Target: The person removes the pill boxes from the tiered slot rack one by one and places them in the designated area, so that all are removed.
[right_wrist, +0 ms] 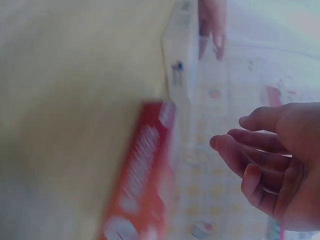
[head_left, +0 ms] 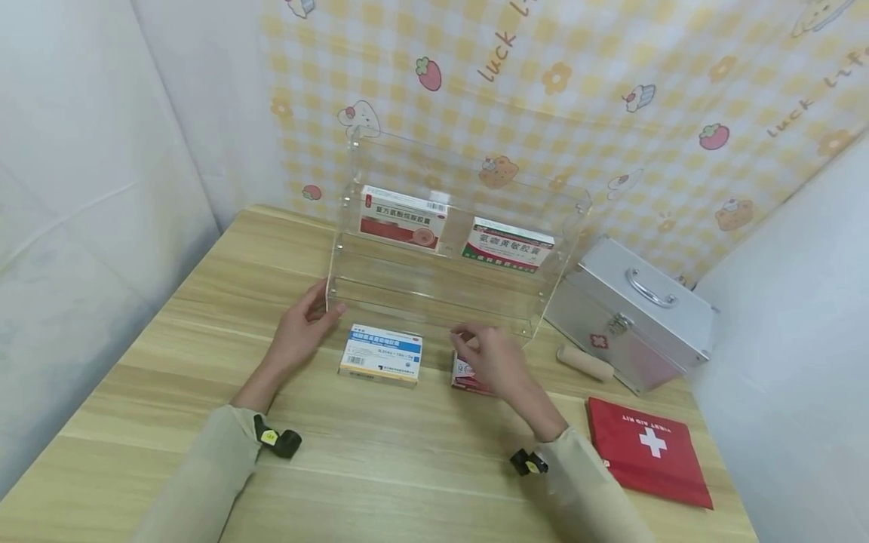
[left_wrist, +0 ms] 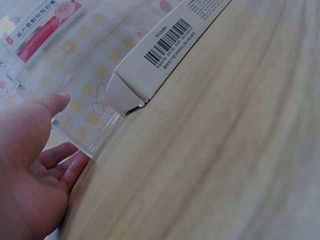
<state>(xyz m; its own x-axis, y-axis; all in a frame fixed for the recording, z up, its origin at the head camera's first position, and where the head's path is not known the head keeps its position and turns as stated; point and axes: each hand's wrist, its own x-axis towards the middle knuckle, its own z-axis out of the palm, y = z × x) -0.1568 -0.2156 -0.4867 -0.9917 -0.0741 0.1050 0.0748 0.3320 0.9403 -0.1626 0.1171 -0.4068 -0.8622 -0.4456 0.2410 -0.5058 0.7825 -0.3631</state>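
Note:
A clear acrylic display rack (head_left: pixel 434 290) stands towards the back of the table. My left hand (head_left: pixel 299 328) holds its lower left corner, thumb in front and fingers around the side panel (left_wrist: pixel 82 150). In front of the rack lies a blue-and-white medicine box (head_left: pixel 382 354), whose barcoded side also shows in the left wrist view. My right hand (head_left: pixel 492 358) hovers over a red medicine box (head_left: pixel 468 377) and partly hides it. In the right wrist view its fingers are loosely bent with nothing between them, apart from the blurred red box (right_wrist: pixel 137 175).
Two medicine boxes, one red-and-white (head_left: pixel 402 219) and one green-and-red (head_left: pixel 508 245), stand on the rack's upper tier. To the right are a silver first-aid case (head_left: pixel 631 317), a beige bandage roll (head_left: pixel 585 363) and a red first-aid pouch (head_left: pixel 648 452). A patterned cloth (head_left: pixel 611 90) hangs behind.

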